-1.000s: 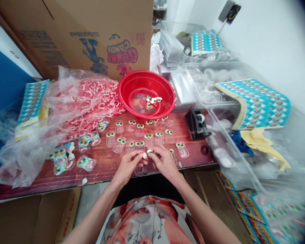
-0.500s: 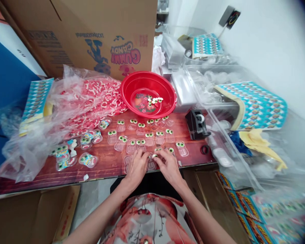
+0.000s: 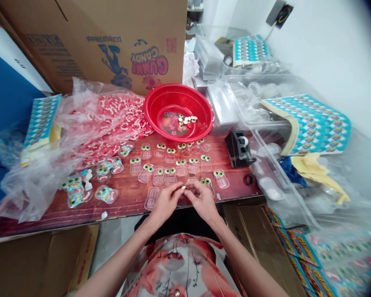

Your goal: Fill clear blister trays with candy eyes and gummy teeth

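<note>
My left hand [image 3: 164, 203] and my right hand [image 3: 202, 199] meet over the near edge of the red-brown table [image 3: 126, 198], fingertips pinched together on a small white eye candy [image 3: 183, 187]. Just under and beyond them lie several clear blister trays [image 3: 170, 175], most holding pairs of green-and-white eye candies; an empty tray [image 3: 151, 199] lies left of my left hand. A red bowl [image 3: 178, 112] further back holds more loose eye candies [image 3: 187, 120].
A plastic bag of red-and-white candies [image 3: 111, 119] spreads at the left, before a large Gummy Candy carton [image 3: 111, 45]. A black tape dispenser [image 3: 238, 148] stands right of the trays. Printed blue card sheets [image 3: 312, 123] and clear plastic packaging fill the right side.
My hands pressed down onto the trays near the table edge half a second ago, and have now lifted slightly and come together again, pinching a small candy.
</note>
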A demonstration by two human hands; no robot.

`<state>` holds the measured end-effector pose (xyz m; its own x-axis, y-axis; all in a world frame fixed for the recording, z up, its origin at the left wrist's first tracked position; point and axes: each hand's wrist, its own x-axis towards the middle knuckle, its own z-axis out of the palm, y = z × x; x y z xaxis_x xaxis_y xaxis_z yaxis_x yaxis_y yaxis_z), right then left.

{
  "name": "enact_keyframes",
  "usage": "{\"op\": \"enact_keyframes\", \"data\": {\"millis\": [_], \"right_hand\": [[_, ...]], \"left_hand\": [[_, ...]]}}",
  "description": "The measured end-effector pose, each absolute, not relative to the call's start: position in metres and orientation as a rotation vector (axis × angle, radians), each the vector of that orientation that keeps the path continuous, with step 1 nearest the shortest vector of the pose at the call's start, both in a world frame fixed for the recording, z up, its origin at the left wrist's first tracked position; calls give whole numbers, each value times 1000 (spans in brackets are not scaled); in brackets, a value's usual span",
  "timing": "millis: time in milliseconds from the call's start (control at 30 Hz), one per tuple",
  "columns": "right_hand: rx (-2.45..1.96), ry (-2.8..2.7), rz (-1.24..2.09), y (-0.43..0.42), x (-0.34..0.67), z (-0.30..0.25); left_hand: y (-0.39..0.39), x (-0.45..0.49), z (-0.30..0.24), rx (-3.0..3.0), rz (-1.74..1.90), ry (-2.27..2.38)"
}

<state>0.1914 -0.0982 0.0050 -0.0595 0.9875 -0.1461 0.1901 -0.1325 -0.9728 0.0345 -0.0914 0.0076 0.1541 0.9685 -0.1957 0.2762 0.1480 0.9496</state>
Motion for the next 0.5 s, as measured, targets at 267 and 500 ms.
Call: {"op": "enact_keyframes", "data": {"millis": [267,500], "right_hand": [[-1337,-1299,1364,-99,180,23],[-1252,-1520,1312,-102,174,28]], "left_hand": [[-94,20,19,707,860,1215],[-105,7,31,562,892,1215]]}}
